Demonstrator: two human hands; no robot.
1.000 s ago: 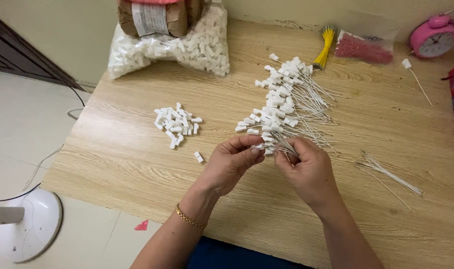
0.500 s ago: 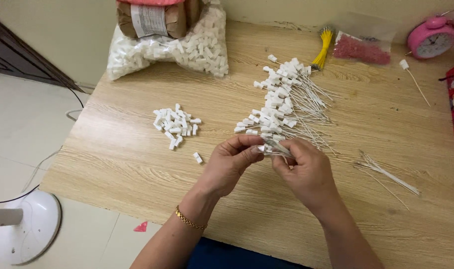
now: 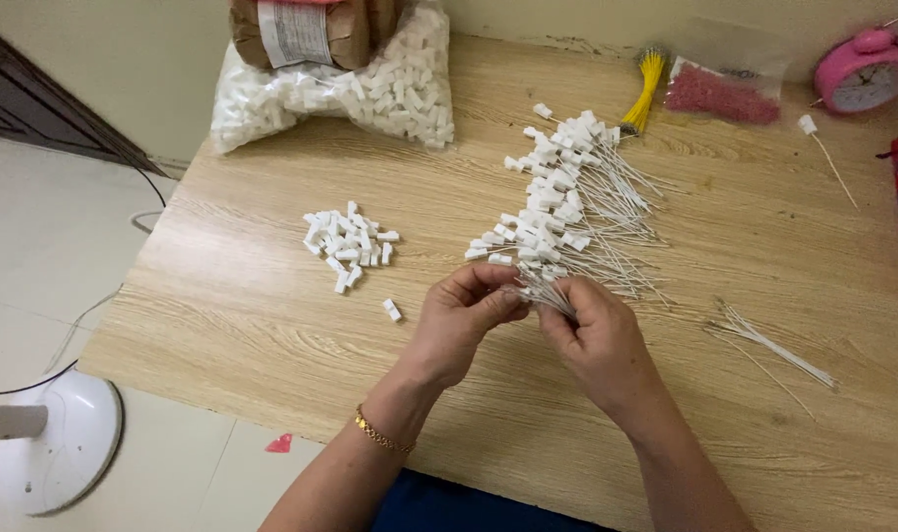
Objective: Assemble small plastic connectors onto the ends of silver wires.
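Nearest the desk's front edge, the left hand (image 3: 461, 317), a thin gold bracelet (image 3: 378, 433) on its wrist, and the right hand (image 3: 599, 333) met above the pale wood-grain desk (image 3: 272, 325). The right hand was clenched around a small bundle of thin white wires (image 3: 543, 293), and the left hand pinched at the bundle's end with thumb and fingertips; what exactly sat between those fingertips I could not make out.

Just left of the hands lay one loose small white plastic connector (image 3: 392, 310). Farther back on the left sat a small heap of the same white plastic connectors (image 3: 348, 244). Directly beyond the hands spread a long pile of white wires with connectors already fitted (image 3: 565, 202), running away towards the far edge. To the right lay a few bare white wires (image 3: 764, 340) on their own.

At the far side stood a clear plastic bag full of white connectors (image 3: 370, 94), a bunch of yellow wires (image 3: 648, 84), a clear bag of small red parts (image 3: 720, 91) and a pink round alarm clock (image 3: 863, 79).
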